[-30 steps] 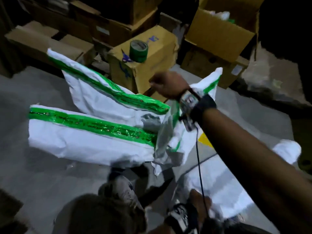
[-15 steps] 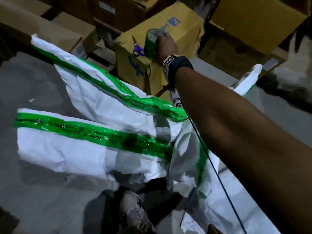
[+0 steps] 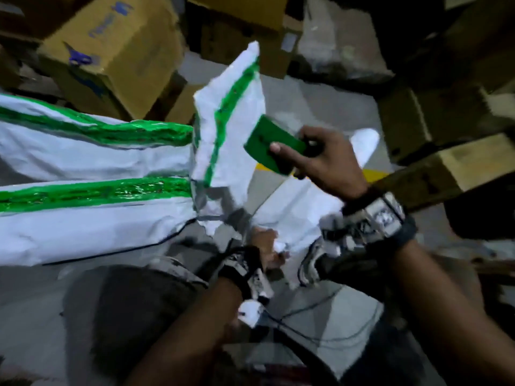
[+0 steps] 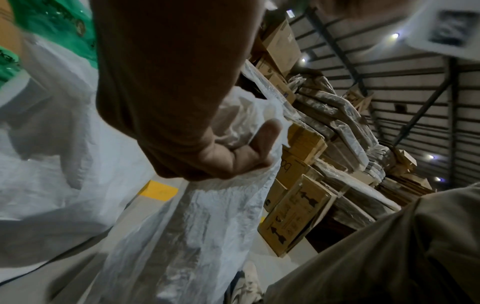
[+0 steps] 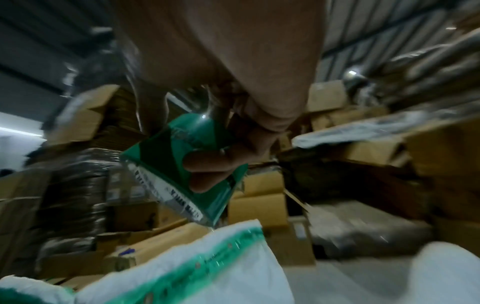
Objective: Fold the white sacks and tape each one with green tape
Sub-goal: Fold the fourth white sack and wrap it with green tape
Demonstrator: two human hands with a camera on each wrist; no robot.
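Right hand (image 3: 323, 157) grasping the green tape roll (image 3: 274, 147) above an upright taped sack (image 3: 231, 115), left hand (image 4: 207, 148) clutching a crumpled white sack (image 4: 187, 226) — taped sacks (image 3: 92, 207) on the floor, cardboard boxes (image 3: 117, 51) behind.

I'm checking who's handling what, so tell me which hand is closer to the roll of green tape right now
Right. The right hand grips the green tape roll itself, fingers curled round it. The left hand is lower, apart from the roll, gripping a white sack.

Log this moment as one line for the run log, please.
right hand grips tape roll | left hand grips untaped sack | taped sacks on floor
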